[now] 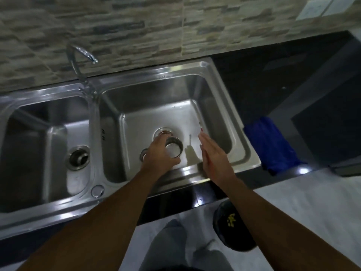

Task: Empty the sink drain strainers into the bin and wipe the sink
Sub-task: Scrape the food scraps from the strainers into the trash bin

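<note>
My left hand point(159, 153) grips a round steel drain strainer point(173, 150) just above the right basin point(213, 114) of a steel double sink, close to its open drain hole point(162, 132). The strainer's bottom faces the camera. My right hand point(212, 152) hovers beside it over the basin's front right, fingers straight and together, holding nothing. In the left basin point(58, 133) a second strainer point(77, 157) sits in its drain.
A folded blue cloth point(271, 144) lies on the dark counter right of the sink. The chrome tap point(82, 55) rises behind the divider against the tiled wall. A shoe point(228, 222) and a trouser leg show on the pale floor below.
</note>
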The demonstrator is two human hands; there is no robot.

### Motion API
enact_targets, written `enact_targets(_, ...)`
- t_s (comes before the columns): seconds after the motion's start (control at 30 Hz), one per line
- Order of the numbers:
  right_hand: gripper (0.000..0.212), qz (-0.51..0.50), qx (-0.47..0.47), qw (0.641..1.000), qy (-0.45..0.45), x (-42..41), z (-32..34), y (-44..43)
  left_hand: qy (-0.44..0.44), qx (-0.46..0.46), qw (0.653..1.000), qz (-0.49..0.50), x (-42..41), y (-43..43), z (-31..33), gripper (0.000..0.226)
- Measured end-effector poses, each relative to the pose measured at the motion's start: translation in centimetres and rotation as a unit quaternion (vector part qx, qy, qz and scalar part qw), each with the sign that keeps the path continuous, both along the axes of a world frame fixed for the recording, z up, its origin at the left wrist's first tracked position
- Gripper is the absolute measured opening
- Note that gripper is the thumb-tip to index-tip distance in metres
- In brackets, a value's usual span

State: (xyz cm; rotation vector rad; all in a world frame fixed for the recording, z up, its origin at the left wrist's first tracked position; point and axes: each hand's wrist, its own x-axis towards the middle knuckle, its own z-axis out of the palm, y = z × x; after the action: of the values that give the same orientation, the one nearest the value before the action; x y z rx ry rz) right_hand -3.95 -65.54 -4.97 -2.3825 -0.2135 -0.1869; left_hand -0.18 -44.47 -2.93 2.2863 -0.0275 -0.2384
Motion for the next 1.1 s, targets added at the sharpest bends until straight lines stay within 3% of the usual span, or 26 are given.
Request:
enact_targets(0.13, 0.044, -0.025, -0.026, 0.996, 0.076, 0.8, -1.7, 0.5, 0.048, 0.036, 0.998, -0.004, 1.9, -0.3, -2.8, 0.076)
enact_targets(0.23, 0.045, -0.022, -0.060, 0.994, 0.085, 0.3, -2.1, 0.6, 0.081, 0.037, 0.996, -0.027, 3.0, -1.1, -4.9, 0.075)
enact_targets(0.4, 0.046, -0.008, -0.101, 0.988, 0.118, 0.6, -1.9, 0.8, 0.135, 0.067, 0.988, -0.040, 4.4, -2.4, -8.1, 0.089)
enact_targets(0.57, 0.056, 0.033, -0.147, 0.975, 0.165, 0.5, -2.3, 0.3, 0.148, 0.089, 0.984, -0.054, 5.7, -3.2, -10.2, 0.094)
enact_targets(0.67, 0.064, 0.055, -0.146, 0.968, 0.196, 0.6, -2.5, 0.1, 0.146, 0.086, 0.985, -0.043, 6.0, -3.4, -11.3, 0.084)
enact_targets(1.1, 0.053, 0.044, -0.134, 0.974, 0.179, 0.7, -1.9, 0.6, 0.178, 0.085, 0.980, -0.035, 6.3, -4.2, -13.1, 0.096)
